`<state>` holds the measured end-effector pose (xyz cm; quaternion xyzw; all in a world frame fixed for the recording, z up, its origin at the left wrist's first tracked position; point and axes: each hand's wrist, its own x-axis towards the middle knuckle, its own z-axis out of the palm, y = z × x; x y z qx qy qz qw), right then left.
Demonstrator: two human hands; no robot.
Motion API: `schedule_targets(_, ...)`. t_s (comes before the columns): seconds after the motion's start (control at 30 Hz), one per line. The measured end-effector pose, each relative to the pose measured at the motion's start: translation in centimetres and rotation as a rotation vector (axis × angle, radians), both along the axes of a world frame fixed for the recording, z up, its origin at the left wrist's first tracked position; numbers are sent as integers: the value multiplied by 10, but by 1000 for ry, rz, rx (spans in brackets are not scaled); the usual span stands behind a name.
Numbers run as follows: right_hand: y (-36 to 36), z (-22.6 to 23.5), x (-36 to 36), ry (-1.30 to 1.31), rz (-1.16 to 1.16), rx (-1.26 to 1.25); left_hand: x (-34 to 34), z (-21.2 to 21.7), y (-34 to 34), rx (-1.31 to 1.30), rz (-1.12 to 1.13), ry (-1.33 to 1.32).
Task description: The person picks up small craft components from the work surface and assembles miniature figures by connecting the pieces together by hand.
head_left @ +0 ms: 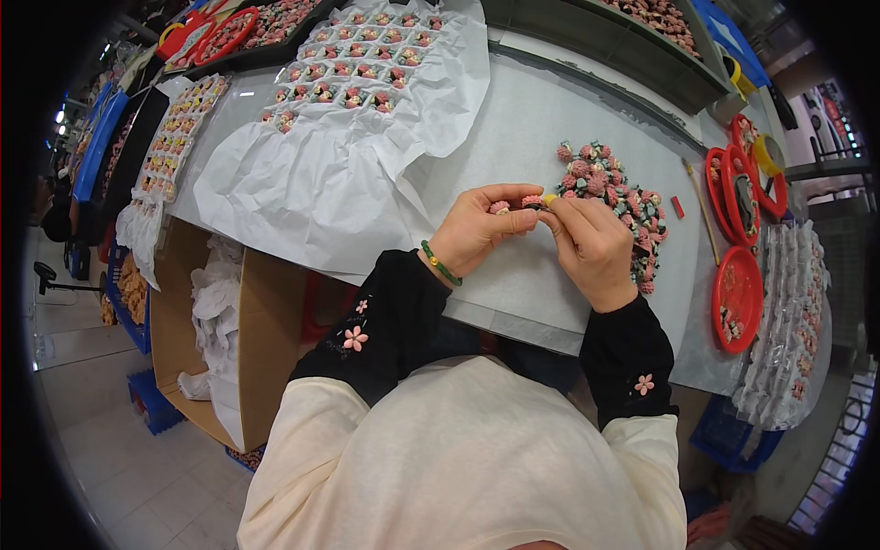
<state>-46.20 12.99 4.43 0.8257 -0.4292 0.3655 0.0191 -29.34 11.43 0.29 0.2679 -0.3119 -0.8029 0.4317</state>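
My left hand (472, 231), with a green bracelet at its wrist, is closed round small pink-and-dark figurines. One pink figurine (500, 208) rests against the fingers, and a redder figurine (532, 201) sits at the fingertips. My right hand (594, 249) meets it there, thumb and fingers pinched together on something too small to name. A small yellow piece (549, 199) shows between the two hands. Just beyond and right of my right hand lies a loose pile of pink and green figurines (632, 206) on the grey tabletop (522, 119).
Rows of figurines (367, 64) stand on crumpled white paper (302, 174) at the far left. Red dishes (737, 298), a thin stick (701, 206) and a small red block (677, 207) lie right. Left below stands a cardboard box (270, 316); a grey tray (632, 37) is at the back.
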Motion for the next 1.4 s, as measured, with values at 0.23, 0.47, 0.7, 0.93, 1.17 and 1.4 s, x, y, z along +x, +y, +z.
schedule_targets(0.23,0,0,-1,22,16,-15,1,-2,0,-41,-13,-8)
schedule_targets(0.47,1,-2,1,13,-27,-2,1,-2,0,-45,-10,-11)
schedule_targets(0.7,0,0,-1,24,10,-16,0,0,0,-18,-5,-7)
schedule_targets(0.93,1,-2,1,23,-26,-1,0,1,1,-24,7,-27)
schedule_targets(1.17,1,1,0,38,7,-11,0,1,0,-19,3,-24)
schedule_targets(1.4,0,-1,0,27,-14,-8,0,1,1,-11,7,-10)
